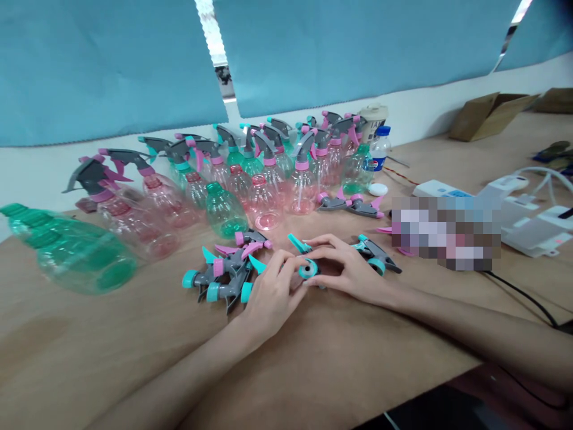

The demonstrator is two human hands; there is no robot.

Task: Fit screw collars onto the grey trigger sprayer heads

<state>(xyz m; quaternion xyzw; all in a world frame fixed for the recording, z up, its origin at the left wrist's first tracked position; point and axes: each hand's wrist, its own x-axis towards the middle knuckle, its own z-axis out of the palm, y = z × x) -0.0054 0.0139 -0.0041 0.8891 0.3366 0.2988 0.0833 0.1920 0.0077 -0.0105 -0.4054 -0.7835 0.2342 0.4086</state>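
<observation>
Between both hands is a spray trigger head (308,270) with a teal collar, its open underside turned toward me. My left hand (275,292) grips the collar from the left with bent fingers. On the other side, my right hand (347,269) pinches it between thumb and fingers; much of the head is hidden behind the hands. Several loose grey trigger heads (230,272) with teal or pink collars lie left of my left hand. Another teal and grey trigger head (380,257) rests just right of my right hand.
Behind stand several pink bottles (265,206) and green bottles (226,209), many with sprayers fitted. Green bottles (85,251) lie at far left. Two pink-trimmed heads (351,204) lie ahead. A blue-capped bottle (380,149), white power strip (443,191) and cardboard box (487,116) are at right.
</observation>
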